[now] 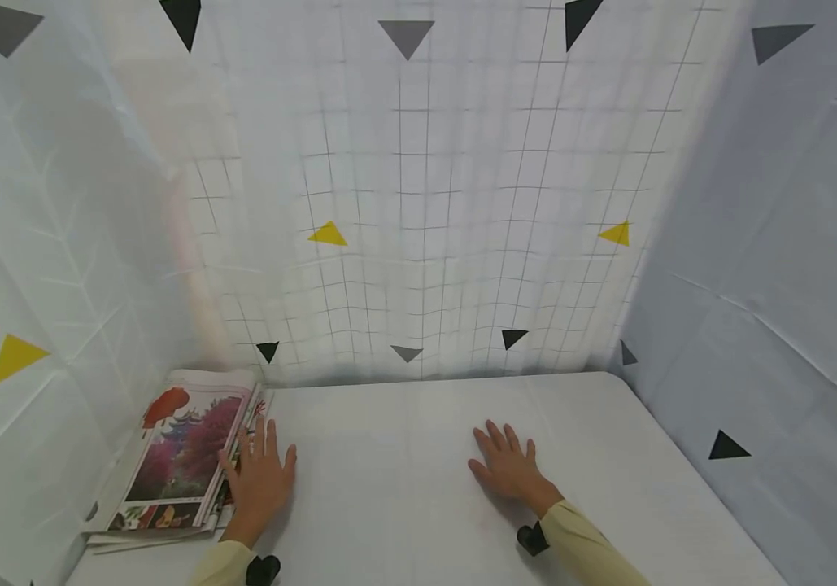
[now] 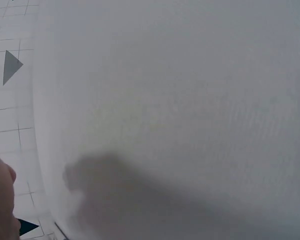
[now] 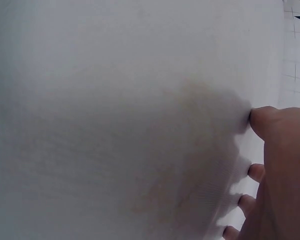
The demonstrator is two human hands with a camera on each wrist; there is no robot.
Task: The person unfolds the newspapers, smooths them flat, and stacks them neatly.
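Note:
In the head view my left hand (image 1: 260,482) has its fingers spread at the right edge of a stack of newspapers (image 1: 191,448). Whether it touches the paper I cannot tell. The top sheet carries a picture of pink trees and a red shape. My right hand (image 1: 512,467) is spread over the white table (image 1: 403,488), right of the middle, and holds nothing. Its thumb and several fingertips (image 3: 256,172) meet or nearly meet the tabletop in the right wrist view. Only a blurred part of the left hand (image 2: 1,200) shows in the left wrist view.
White sheeting with a grid (image 1: 425,179) hangs behind the table's far edge. Side sheets (image 1: 777,244) rise at left and right, bearing black, grey and yellow triangles (image 1: 14,360). The newspapers lie close to the left sheet. Dark wrist devices (image 1: 533,539) sit at both sleeves.

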